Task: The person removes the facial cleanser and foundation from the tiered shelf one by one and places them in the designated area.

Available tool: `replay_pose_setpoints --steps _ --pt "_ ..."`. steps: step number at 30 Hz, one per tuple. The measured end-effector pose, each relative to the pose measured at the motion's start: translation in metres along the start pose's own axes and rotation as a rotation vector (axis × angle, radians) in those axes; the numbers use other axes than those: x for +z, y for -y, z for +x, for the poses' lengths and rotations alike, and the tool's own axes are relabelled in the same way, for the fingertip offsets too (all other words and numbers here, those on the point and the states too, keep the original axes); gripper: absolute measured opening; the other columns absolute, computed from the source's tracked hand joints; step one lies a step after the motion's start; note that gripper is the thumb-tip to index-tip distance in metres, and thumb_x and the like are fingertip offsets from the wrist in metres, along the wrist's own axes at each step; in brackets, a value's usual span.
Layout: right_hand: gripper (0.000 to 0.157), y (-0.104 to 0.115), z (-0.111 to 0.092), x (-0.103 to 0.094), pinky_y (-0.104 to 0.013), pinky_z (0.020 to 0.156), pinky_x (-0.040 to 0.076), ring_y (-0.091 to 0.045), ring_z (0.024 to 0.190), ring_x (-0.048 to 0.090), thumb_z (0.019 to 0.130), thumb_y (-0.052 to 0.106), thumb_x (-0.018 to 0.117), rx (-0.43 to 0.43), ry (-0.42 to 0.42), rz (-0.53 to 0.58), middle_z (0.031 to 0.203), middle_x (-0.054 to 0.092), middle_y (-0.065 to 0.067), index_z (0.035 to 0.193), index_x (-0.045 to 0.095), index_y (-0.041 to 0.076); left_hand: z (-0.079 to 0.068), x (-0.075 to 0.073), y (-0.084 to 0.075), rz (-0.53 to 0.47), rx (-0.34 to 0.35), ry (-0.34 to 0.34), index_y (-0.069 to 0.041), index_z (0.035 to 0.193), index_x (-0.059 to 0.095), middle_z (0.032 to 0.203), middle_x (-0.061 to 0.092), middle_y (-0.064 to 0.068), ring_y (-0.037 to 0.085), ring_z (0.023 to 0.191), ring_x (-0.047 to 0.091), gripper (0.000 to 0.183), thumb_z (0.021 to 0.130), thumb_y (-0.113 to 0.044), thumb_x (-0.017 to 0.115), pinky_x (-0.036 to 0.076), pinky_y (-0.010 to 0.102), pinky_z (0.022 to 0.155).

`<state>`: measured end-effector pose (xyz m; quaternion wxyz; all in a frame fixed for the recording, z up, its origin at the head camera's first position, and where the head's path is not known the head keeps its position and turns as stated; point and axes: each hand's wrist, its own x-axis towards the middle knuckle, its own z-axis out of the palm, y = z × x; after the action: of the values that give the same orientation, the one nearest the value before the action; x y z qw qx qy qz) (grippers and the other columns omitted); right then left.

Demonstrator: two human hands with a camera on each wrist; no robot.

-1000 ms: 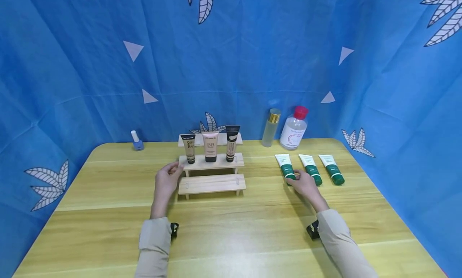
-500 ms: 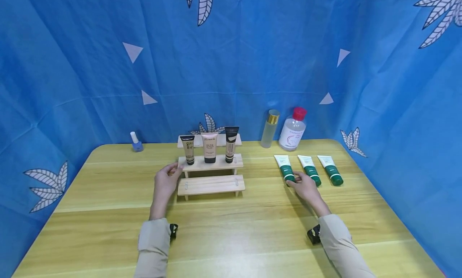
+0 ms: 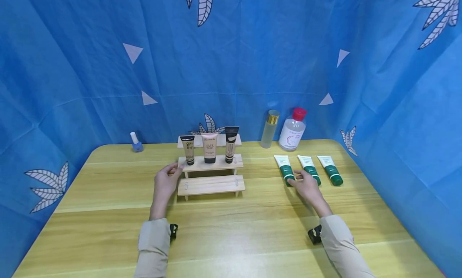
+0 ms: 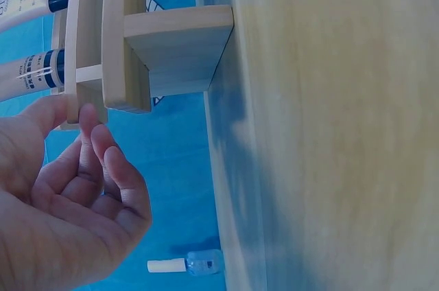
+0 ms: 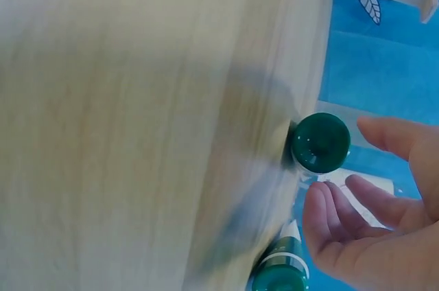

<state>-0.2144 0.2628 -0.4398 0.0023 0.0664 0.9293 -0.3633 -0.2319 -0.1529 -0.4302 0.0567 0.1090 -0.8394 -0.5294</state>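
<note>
Barely anything is changing over this last second: the right hand is poising, fingers loosely parted around the green cap of the leftmost white-and-green tube, which is lying on the table, so the grasp seems not to be closing yet. The left hand is pinching the tiered wooden rack at its middle level, apparently steadying it. The right hand is partly covering the middle white-and-green tube; farther back, the red-capped bottle's lettering is blurring.
</note>
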Motion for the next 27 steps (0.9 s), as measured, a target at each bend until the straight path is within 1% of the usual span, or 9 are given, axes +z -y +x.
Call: replay_pose_setpoints --steps 5,7,10,12,17,21,27 --pt "0.049 0.007 -0.002 -0.001 -0.049 0.087 0.047 -0.043 0.106 0.057 0.092 0.018 0.060 -0.001 -0.036 0.012 0.119 0.054 -0.033 0.130 0.047 -0.009 0.001 0.000 0.002 0.007 -0.005 -0.001 -0.001 0.129 0.056 0.111 0.061 0.020 0.025 0.089 0.056 0.045 0.096 -0.030 0.056 0.040 0.024 0.063" --pt "0.048 0.010 -0.002 0.001 -0.049 0.087 0.046 -0.043 0.104 0.058 0.091 0.017 0.061 -0.020 -0.063 0.017 0.117 0.056 -0.032 0.129 0.049 -0.009 0.000 0.000 0.002 0.007 -0.003 -0.002 -0.001 0.129 0.056 0.111 0.062 0.020 0.025 0.088 0.056 0.044 0.096 -0.030 0.056 0.040 0.024 0.062" --pt "0.044 0.015 -0.001 0.005 -0.049 0.087 0.046 -0.042 0.102 0.058 0.090 0.015 0.063 -0.076 -0.114 0.028 0.113 0.058 -0.031 0.125 0.053 -0.009 0.000 -0.001 0.003 0.010 -0.002 -0.002 0.000 0.129 0.056 0.111 0.061 0.020 0.024 0.086 0.056 0.045 0.096 -0.030 0.056 0.040 0.024 0.061" --pt "0.040 0.019 0.000 0.010 -0.048 0.087 0.045 -0.039 0.100 0.058 0.089 0.013 0.065 -0.116 -0.147 0.042 0.110 0.060 -0.029 0.122 0.055 -0.008 0.000 -0.001 0.002 0.008 -0.006 0.000 -0.001 0.130 0.056 0.112 0.061 0.019 0.023 0.086 0.055 0.045 0.096 -0.030 0.056 0.040 0.024 0.061" --pt "0.034 0.033 0.001 0.025 -0.045 0.085 0.046 -0.036 0.098 0.057 0.087 0.012 0.067 -0.184 -0.185 0.108 0.107 0.061 -0.025 0.114 0.059 -0.006 0.000 -0.001 0.002 0.008 -0.004 -0.002 -0.001 0.129 0.056 0.112 0.062 0.019 0.025 0.089 0.057 0.044 0.096 -0.030 0.056 0.041 0.024 0.062" --pt "0.032 0.046 0.002 0.038 -0.043 0.084 0.049 -0.034 0.096 0.058 0.085 0.011 0.070 -0.231 -0.202 0.169 0.104 0.061 -0.024 0.111 0.061 -0.006 0.000 -0.001 0.001 0.007 0.005 -0.003 0.000 0.128 0.057 0.111 0.062 0.021 0.027 0.091 0.057 0.044 0.096 -0.029 0.057 0.041 0.023 0.063" --pt "0.034 0.066 0.005 0.052 -0.043 0.082 0.050 -0.032 0.096 0.059 0.084 0.013 0.071 -0.290 -0.202 0.186 0.103 0.063 -0.021 0.111 0.062 -0.005 0.000 0.000 0.000 0.002 0.004 -0.006 -0.001 0.128 0.057 0.111 0.062 0.020 0.027 0.093 0.057 0.044 0.096 -0.030 0.057 0.042 0.024 0.065"
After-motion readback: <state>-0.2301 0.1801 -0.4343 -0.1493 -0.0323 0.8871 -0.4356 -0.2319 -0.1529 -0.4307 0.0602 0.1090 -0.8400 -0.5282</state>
